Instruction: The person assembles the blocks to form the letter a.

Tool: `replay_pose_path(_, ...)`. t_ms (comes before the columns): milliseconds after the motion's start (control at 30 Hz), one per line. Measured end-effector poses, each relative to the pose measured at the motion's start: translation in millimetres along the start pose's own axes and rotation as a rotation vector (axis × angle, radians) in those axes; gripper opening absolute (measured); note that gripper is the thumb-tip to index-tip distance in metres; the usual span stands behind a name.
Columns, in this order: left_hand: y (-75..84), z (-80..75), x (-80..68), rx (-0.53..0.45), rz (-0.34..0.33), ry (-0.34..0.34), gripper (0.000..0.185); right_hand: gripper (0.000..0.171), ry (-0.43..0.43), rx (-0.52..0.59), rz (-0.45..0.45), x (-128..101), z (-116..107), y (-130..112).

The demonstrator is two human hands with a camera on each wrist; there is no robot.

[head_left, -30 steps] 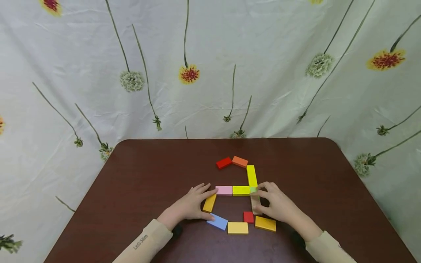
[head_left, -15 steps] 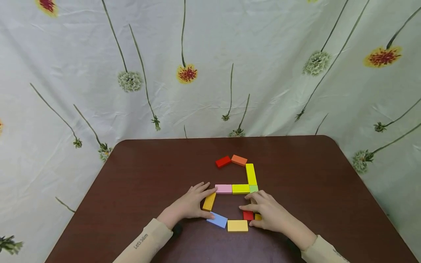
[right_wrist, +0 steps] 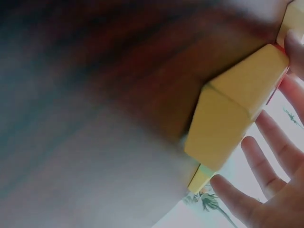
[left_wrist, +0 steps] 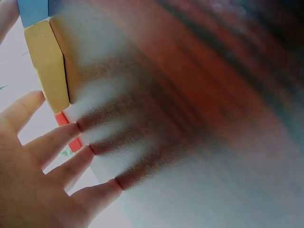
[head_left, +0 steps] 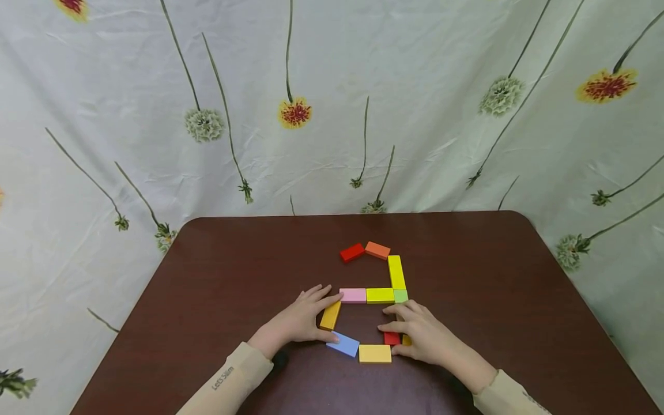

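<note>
My left hand (head_left: 298,317), at nine o'clock of the block loop, lies spread and relaxed, thumb on the blue block (head_left: 344,346) at seven, index at the pink block (head_left: 354,295) at eleven. My right hand (head_left: 427,337), fingers loosely parted, has dropped from the green block (head_left: 401,296) at two to the red block (head_left: 392,339) at four. Smooth rectangular blocks; dark-brown, shiny desk (head_left: 249,265).
</note>
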State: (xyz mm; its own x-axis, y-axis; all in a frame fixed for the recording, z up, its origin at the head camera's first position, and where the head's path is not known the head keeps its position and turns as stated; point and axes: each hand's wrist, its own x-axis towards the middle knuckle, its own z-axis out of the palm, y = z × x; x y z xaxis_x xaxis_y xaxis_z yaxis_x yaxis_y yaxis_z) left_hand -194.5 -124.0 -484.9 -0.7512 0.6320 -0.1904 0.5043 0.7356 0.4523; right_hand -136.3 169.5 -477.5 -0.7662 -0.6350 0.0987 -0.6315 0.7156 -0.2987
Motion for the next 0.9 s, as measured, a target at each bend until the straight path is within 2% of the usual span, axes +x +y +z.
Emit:
replay_pose_path(333,1.7,-1.3,-1.2,-0.005,0.006,0.008,0.090,0.043,0.018,0.022,0.005,-0.9,0.0,-1.8)
replay_pose_path(667,1.0,-0.5,-0.4,-0.008,0.008,0.012,0.090,0.050,0.023,0.028,0.021,-1.2,-1.1,-2.7)
replay_pose_path(900,-1.2,1.2,0.1,-0.006,0.010,0.012,0.090,0.045,0.077,0.019,0.049,-5.3,-6.9,1.8)
